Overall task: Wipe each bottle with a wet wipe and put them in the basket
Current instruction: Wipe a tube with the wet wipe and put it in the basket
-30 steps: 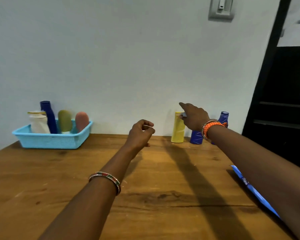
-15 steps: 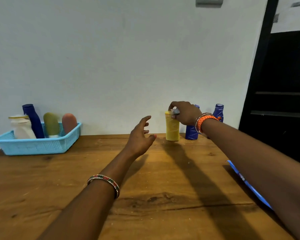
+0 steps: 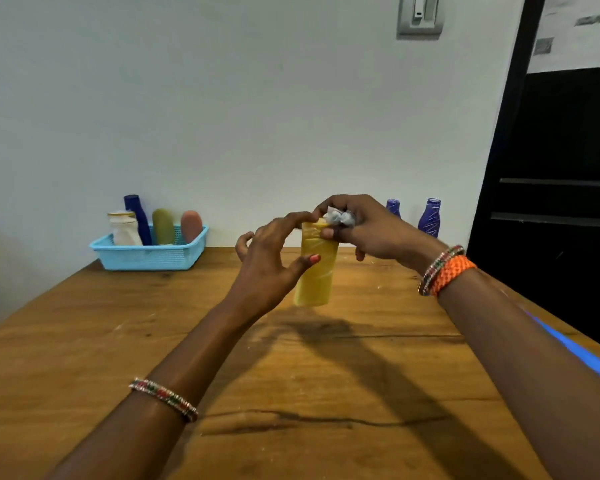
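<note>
Right hand (image 3: 368,226) pinches the yellow bottle (image 3: 316,271) top, wipe (image 3: 340,216) bunched in its fingers; left hand (image 3: 267,258) grips the bottle, above the table (image 3: 118,341).

I count seven bottles in all. Four stand in the one light blue basket (image 3: 149,256): a white bottle (image 3: 124,230), a dark blue bottle (image 3: 137,216), an olive bottle (image 3: 163,226) and a pinkish bottle (image 3: 191,225). One yellow bottle (image 3: 316,278) is off the worktop (image 3: 291,393). Two purple bottles, left (image 3: 393,207) and right (image 3: 430,218), stand at the back. I see one crumpled wet wipe (image 3: 340,217), two hands, left hand (image 3: 267,261) and right hand (image 3: 368,226), and one worktop.
</note>
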